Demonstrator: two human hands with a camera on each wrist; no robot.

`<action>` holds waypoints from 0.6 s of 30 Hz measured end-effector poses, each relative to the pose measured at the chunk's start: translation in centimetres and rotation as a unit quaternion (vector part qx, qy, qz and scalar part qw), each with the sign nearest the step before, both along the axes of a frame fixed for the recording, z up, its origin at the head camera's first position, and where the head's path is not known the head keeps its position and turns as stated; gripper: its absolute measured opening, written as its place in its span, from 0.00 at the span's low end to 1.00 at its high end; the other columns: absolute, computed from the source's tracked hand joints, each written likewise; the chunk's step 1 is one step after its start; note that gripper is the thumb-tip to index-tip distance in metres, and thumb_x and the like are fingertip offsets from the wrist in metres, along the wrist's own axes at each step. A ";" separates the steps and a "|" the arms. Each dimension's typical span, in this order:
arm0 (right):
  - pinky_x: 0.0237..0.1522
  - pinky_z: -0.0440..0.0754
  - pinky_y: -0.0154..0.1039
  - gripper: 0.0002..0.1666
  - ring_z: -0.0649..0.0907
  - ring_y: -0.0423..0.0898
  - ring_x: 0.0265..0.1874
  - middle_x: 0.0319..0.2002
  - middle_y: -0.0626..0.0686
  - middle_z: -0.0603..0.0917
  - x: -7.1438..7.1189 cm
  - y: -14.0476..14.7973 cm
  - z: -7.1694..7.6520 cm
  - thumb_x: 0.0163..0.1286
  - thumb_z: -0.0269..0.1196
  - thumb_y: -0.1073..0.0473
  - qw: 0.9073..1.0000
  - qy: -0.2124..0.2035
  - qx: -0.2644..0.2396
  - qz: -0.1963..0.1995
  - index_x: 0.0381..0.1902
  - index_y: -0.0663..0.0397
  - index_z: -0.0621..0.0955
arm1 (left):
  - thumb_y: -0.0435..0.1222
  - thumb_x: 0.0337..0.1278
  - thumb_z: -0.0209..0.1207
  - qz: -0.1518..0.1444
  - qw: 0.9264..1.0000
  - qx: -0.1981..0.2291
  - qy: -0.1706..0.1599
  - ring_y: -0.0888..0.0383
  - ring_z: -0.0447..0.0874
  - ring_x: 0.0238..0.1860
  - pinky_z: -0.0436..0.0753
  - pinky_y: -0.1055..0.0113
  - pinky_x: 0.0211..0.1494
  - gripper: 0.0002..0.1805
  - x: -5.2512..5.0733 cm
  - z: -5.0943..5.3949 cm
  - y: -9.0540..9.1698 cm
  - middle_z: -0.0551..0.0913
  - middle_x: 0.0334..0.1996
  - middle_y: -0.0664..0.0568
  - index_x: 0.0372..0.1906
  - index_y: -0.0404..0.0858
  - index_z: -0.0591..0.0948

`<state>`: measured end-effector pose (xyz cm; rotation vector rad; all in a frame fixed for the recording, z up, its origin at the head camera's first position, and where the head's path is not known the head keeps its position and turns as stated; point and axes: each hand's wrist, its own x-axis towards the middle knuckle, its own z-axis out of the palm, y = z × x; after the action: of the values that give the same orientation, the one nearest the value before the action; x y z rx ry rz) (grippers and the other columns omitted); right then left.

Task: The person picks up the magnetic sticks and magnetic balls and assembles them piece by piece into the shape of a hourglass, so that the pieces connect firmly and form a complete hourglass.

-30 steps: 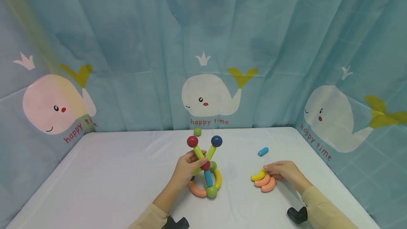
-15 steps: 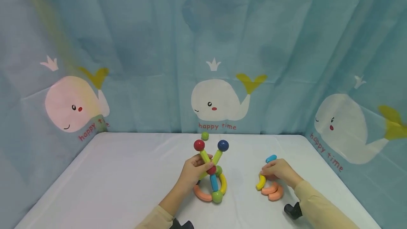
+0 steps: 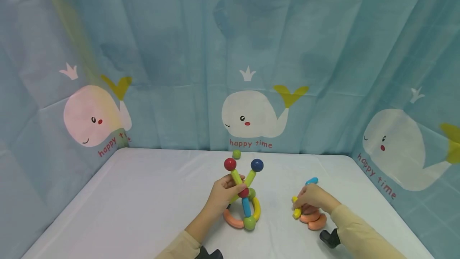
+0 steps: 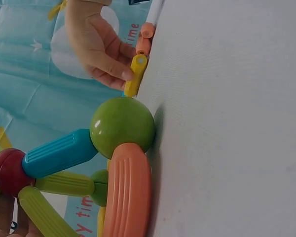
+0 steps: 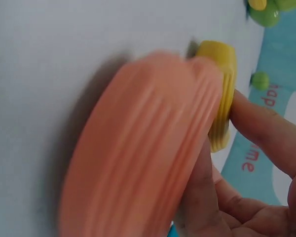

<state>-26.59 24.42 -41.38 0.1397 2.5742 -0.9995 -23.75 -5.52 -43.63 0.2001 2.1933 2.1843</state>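
My left hand (image 3: 221, 195) grips a toy frame of magnetic sticks and balls near its central red ball (image 3: 243, 192). A red ball (image 3: 230, 164) and a blue ball (image 3: 256, 165) top its two upper light-green sticks. Below, a blue stick (image 4: 59, 153) runs to a green ball (image 4: 122, 127), which joins an orange curved stick (image 4: 128, 192). My right hand (image 3: 316, 197) pinches a yellow curved stick (image 5: 222, 98) between thumb and fingers, low over the table. Two orange curved sticks (image 5: 133, 143) lie against each other beside it, partly behind the fingers in the head view.
A blue stick (image 3: 312, 180) lies just beyond my right hand. Farther back, a loose green ball (image 3: 236, 154) sits near the rear edge of the white table (image 3: 151, 203). A whale-print curtain (image 3: 179, 115) stands behind and along the sides.
My right hand has moved to the yellow curved stick and swung it from alongside the orange ones to a more upright angle. The left hand keeps its hold; the head view has shifted slightly.
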 end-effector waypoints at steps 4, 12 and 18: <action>0.26 0.83 0.32 0.12 0.83 0.42 0.20 0.25 0.54 0.86 -0.2 -1.1 -0.2 0.53 0.73 0.62 1.000 -0.004 0.010 0.001 0.29 0.62 0.80 | 0.44 0.61 0.66 0.002 1.000 0.003 0.000 0.52 0.84 0.57 0.83 0.58 0.61 0.23 0.1 0.0 0.0 0.86 0.53 0.45 0.56 0.36 0.81; 0.33 0.87 0.37 0.12 0.83 0.44 0.30 0.36 0.56 0.84 -1.5 -2.8 0.0 0.59 0.69 0.62 0.999 0.006 -0.040 0.002 0.38 0.65 0.81 | 0.43 0.61 0.66 -0.003 1.000 0.004 -0.001 0.53 0.84 0.56 0.83 0.58 0.60 0.23 0.2 0.1 0.2 0.86 0.53 0.45 0.56 0.35 0.80; 0.39 0.87 0.36 0.19 0.82 0.44 0.33 0.42 0.56 0.87 -3.0 -4.2 1.8 0.65 0.67 0.57 0.993 0.010 -0.110 0.028 0.49 0.64 0.83 | 0.44 0.61 0.66 0.004 1.000 -0.003 -0.007 0.53 0.84 0.56 0.83 0.58 0.60 0.23 0.2 0.1 0.1 0.86 0.53 0.46 0.57 0.36 0.80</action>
<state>-29.60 20.24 -39.62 -0.0020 2.4509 -1.2592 -23.59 -5.42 -43.53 0.1748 2.1966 2.1758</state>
